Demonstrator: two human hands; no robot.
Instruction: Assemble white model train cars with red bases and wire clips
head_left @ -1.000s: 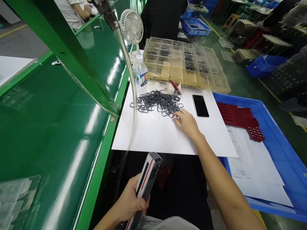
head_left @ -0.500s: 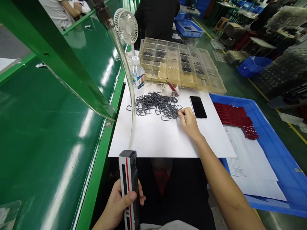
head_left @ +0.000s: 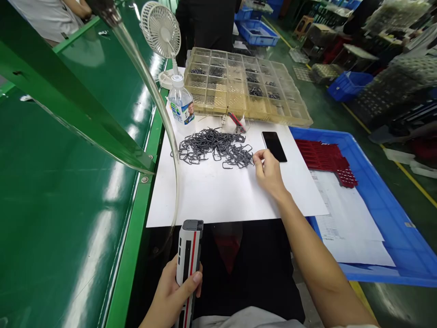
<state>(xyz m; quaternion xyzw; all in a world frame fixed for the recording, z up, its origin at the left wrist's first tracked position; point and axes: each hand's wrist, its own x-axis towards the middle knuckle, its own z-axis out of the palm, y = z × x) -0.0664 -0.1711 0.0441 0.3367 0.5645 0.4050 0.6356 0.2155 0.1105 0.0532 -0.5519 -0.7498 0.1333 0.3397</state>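
My left hand (head_left: 172, 291) is wrapped round a long white tool with a red stripe (head_left: 188, 257), held upright over my lap, below the white sheet's near edge. My right hand (head_left: 268, 171) rests on the white sheet (head_left: 218, 196) with its fingers pinched together at the right edge of a heap of dark grey wire clips (head_left: 213, 146). What the fingertips hold is too small to name. A black phone (head_left: 274, 146) lies just right of that hand.
A water bottle (head_left: 180, 102), a white desk fan (head_left: 161, 32) and a yellowish compartment tray (head_left: 242, 86) stand behind the heap. A blue crate (head_left: 389, 200) with red parts (head_left: 324, 159) and papers is at the right. A green conveyor (head_left: 68, 182) and clear hose (head_left: 160, 109) are left. A person in black stands beyond.
My right hand slid from flat on the sheet to a pinch at the heap's right edge. My left hand brought the white tool from tilted to upright. The view shifted.
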